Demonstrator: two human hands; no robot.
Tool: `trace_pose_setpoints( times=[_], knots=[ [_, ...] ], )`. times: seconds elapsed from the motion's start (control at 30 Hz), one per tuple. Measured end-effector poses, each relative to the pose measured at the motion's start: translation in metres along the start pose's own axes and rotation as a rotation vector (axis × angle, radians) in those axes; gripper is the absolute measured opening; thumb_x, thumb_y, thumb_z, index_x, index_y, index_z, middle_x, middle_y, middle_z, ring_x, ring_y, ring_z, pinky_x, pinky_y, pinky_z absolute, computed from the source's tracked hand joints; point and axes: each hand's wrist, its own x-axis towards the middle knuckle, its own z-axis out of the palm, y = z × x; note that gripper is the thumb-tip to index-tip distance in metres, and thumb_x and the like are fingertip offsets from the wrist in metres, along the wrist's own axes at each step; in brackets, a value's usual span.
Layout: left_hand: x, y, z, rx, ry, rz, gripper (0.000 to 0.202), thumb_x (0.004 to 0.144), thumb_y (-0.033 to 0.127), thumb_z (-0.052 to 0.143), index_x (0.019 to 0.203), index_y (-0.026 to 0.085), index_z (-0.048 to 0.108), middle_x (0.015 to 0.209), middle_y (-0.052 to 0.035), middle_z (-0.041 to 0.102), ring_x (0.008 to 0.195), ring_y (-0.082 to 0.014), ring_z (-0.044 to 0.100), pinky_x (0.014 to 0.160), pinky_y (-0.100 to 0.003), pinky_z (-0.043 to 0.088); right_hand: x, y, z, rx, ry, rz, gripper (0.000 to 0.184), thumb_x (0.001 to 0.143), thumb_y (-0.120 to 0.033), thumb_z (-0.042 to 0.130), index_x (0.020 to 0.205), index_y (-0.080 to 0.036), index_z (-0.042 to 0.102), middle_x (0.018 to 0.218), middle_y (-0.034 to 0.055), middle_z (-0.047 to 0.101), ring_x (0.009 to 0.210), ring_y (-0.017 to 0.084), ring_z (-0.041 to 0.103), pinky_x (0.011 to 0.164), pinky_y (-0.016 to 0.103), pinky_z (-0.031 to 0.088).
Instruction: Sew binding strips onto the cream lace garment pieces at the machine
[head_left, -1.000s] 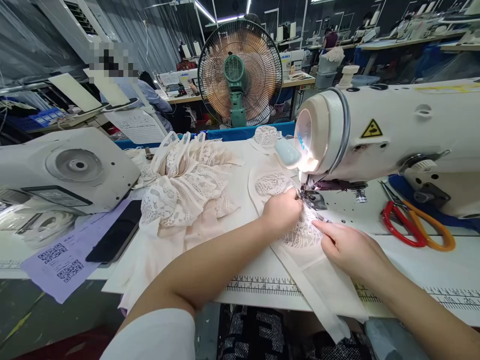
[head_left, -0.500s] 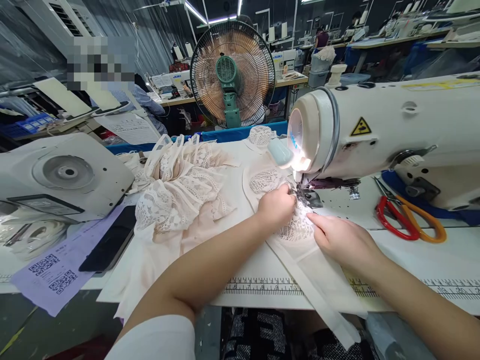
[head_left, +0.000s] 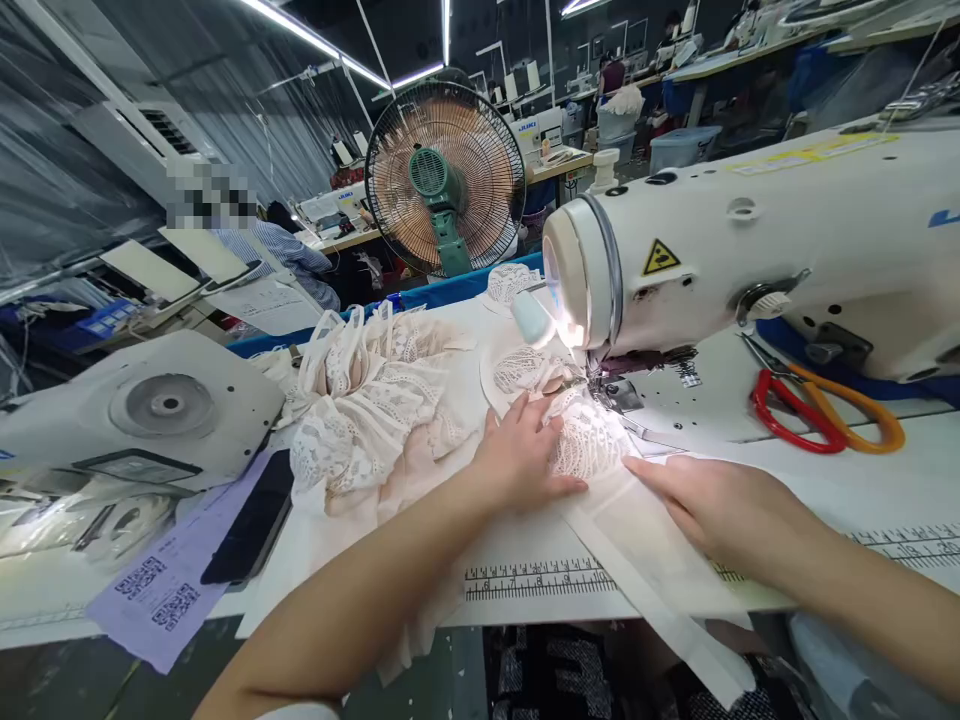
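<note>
A cream lace garment piece (head_left: 589,445) lies under the presser foot (head_left: 615,393) of a white sewing machine (head_left: 750,250). My left hand (head_left: 521,455) rests on the piece's left side, fingers spread, left of the needle area. At the lace's right edge, my right hand (head_left: 712,505) grips the fabric with the index finger stretched along it and the other fingers curled, partly hidden. A pale fabric strip (head_left: 667,620) trails from the piece over the table's front edge. Behind the foot, more of the lace continues toward the back.
Red-and-orange scissors (head_left: 825,410) lie right of the needle area. To the left are a heap of cream lace garments (head_left: 367,400), a dark phone (head_left: 251,520), purple paper (head_left: 154,600) and another machine head (head_left: 165,400). A large fan (head_left: 446,180) stands behind; a person in a striped shirt (head_left: 281,260) sits farther back.
My left hand has moved left and toward me from beside the presser foot, and its fingers have spread out. My right hand stays at the fabric's right edge. The camera view has tilted and shifted.
</note>
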Motion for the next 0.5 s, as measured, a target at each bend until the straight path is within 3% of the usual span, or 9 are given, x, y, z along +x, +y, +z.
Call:
trace_pose_setpoints(
  times=[0.17,0.5],
  knots=[
    [0.005,-0.004,0.006,-0.022,-0.034,-0.051,0.09,0.07,0.073,0.047,0.139,0.018,0.03,0.152,-0.0099,0.013,0.138,-0.0373,0.003,0.102,-0.069,0.017,0.008,0.001,-0.005,0.021,-0.021,0.02,0.05,0.083,-0.017,0.04,0.13,-0.029,0.049,0.103,0.0052,0.069,0.081,0.024,0.064,0.053,0.029,0.036],
    [0.025,-0.023,0.0,-0.049,-0.007,-0.083,0.09,0.068,0.07,0.053,0.14,0.021,0.03,0.152,-0.0124,0.011,0.138,-0.0383,0.009,0.105,-0.061,0.023,0.033,-0.006,-0.024,0.007,-0.141,0.089,0.06,0.081,-0.013,0.036,0.138,-0.03,0.038,0.091,0.0074,0.07,0.077,0.024,0.062,0.053,0.028,0.029]
  ],
)
